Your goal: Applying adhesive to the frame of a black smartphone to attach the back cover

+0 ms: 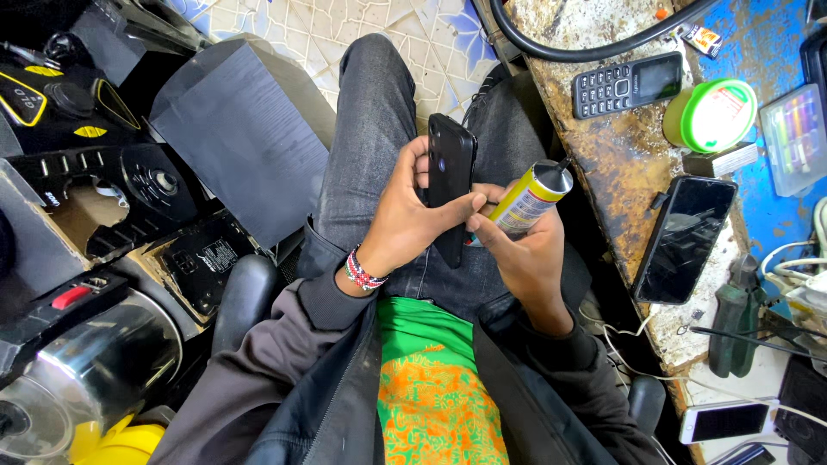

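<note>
My left hand (405, 215) grips a black smartphone (450, 172), held on edge above my lap with its back to the left. A beaded bracelet (362, 271) circles that wrist. My right hand (521, 254) holds a small yellow and silver spray can (532, 200), its nozzle end pointing up and to the right, close beside the phone. The two hands touch at the thumbs. Grey jeans (366, 129) lie beneath them.
A worn workbench (603, 164) stands to the right with a black keypad phone (627, 83), a green tape roll (711, 114), a dark smartphone (685, 239), a white phone (724, 420), pliers (732, 327) and cables. Black speakers and appliances (103, 198) crowd the left.
</note>
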